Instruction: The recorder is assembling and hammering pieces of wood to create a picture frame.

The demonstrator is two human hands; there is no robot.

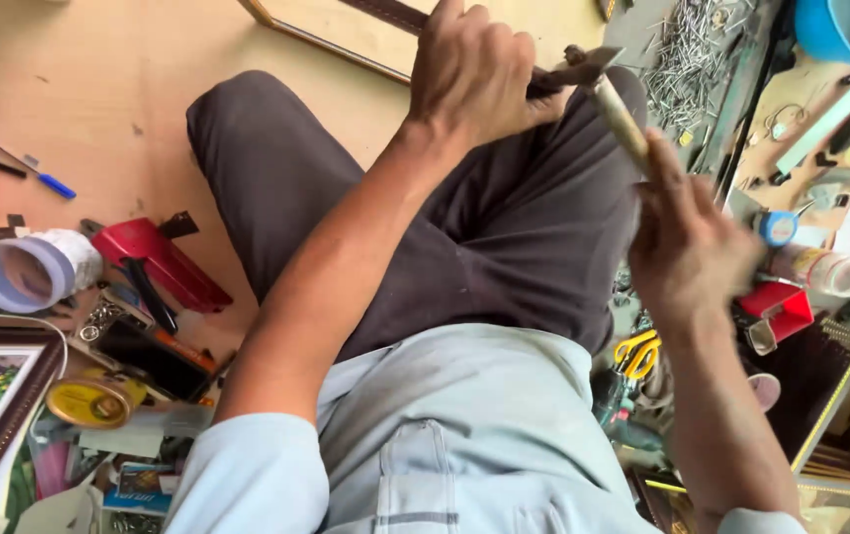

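The left hand [474,74] grips a dark wooden frame moulding [390,14] lying across the grey-trousered knee [504,218]. Just right of that knee, the right hand [687,242] holds a wooden-handled hammer [603,84], its head touching the moulding.

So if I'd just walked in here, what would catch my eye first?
Probably the two hands at the top: the left hand grips a dark frame strip over the lap, and the right hand holds a wooden-handled hammer whose head meets it. Next, the clutter: a red stapler and tape roll on the left, and a heap of nails at upper right.
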